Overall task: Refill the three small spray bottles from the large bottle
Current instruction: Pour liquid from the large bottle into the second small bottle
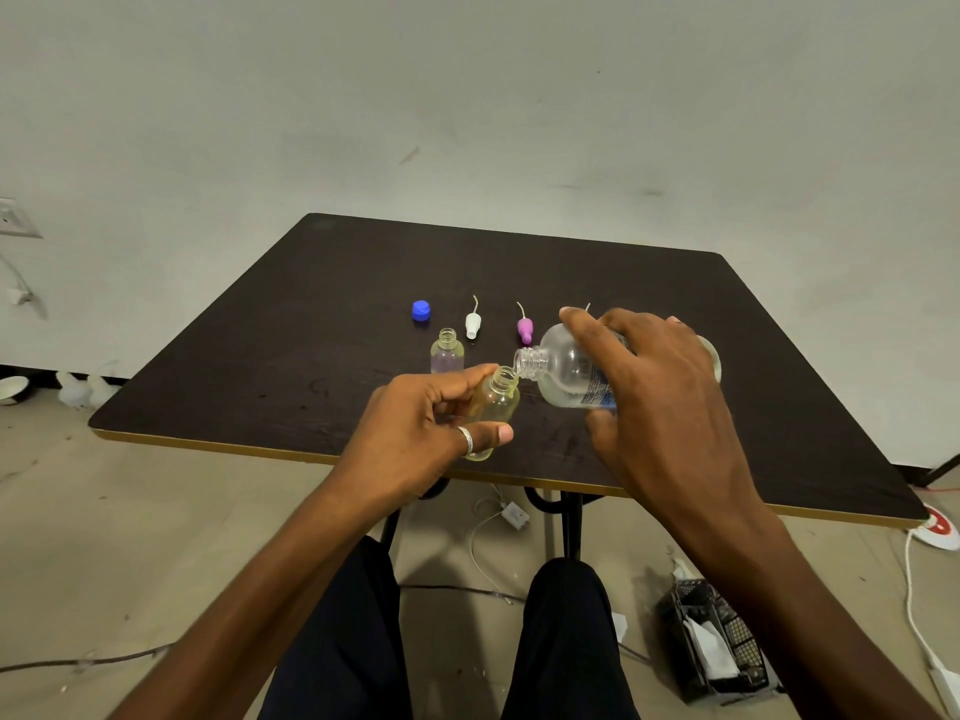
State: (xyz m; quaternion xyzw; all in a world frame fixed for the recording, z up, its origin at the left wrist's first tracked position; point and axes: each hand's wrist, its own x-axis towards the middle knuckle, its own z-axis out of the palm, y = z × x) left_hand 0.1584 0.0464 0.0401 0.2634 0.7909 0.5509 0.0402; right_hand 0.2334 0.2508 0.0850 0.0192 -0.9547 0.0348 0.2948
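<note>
View from a head-worn camera, looking down at a person's two hands over a dark brown counter (311,330) with a pale gold edge, set against a plain grey-white wall.

The left hand (426,423) grasps a small yellowish bottle (496,402), fingers and thumb curled around its body. The bottle is lifted above the near edge of the counter and tilted, its open neck pointing up and to the right. A silver ring (466,440) sits on one finger of this hand.

The right hand (660,387) grips a large bottle (566,371) of clear plastic from above, fingers wrapped over its body. It is tipped almost on its side, and its uncapped threaded mouth is just beside the small bottle's neck. Whether liquid is flowing cannot be made out.

Behind the hands, a second small bottle (447,350) stands upright and open on the counter, with a faint purple tint low in it. Further back, three loose pieces lie in a row, apart from one another: a blue cap (421,310) on the left, a white spray top (472,322) with its thin tube pointing away, and a pink spray top (524,327) with a similar tube. The tip of another thin tube (588,306) shows just past the right hand's fingers.

Below the counter are the person's knees in dark trousers (566,641), cables on the floor, and a black basket (717,646) at lower right.
</note>
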